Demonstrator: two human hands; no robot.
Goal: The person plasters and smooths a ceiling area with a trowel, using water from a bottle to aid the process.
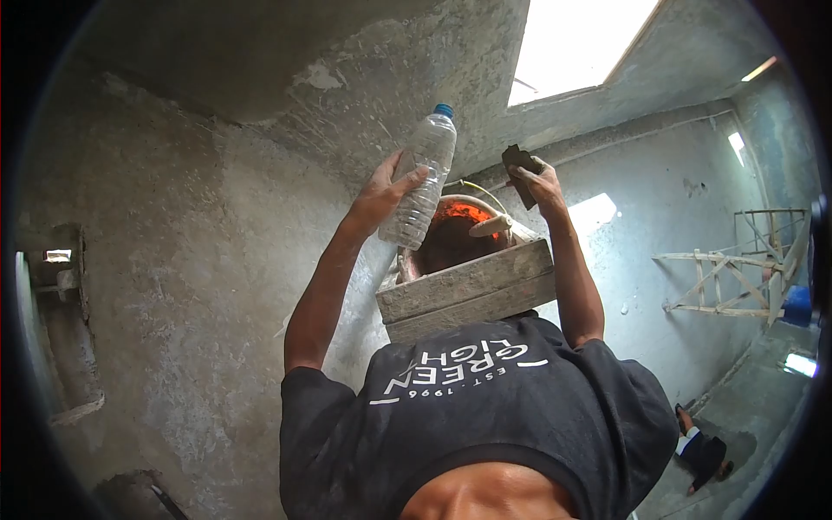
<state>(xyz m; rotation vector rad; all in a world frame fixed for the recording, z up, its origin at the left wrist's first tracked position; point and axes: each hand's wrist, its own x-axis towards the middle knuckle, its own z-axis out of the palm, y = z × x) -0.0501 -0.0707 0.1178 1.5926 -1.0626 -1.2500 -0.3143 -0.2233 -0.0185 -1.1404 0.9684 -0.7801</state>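
My left hand [392, 192] is wrapped round a clear plastic bottle [438, 143] with a blue cap, which is held up and leans slightly right. Its ribbed lower part looks cloudy. In my right hand [544, 184] is a dark, flat piece [520, 173] with a ragged top edge, pinched between thumb and fingers; I cannot tell its material. Between my forearms sits a bucket [465, 210] with a bright orange inner wall and dark contents. A pale, rounded handle [491, 227] lies across its rim.
Wooden planks [468, 282] lie right in front of my chest. Bare plastered wall [173, 286] rises at left, with a bright opening [581, 48] overhead. At right are a wooden scaffold frame [728, 282], a blue container [797, 306] and, far below, another person [704, 452].
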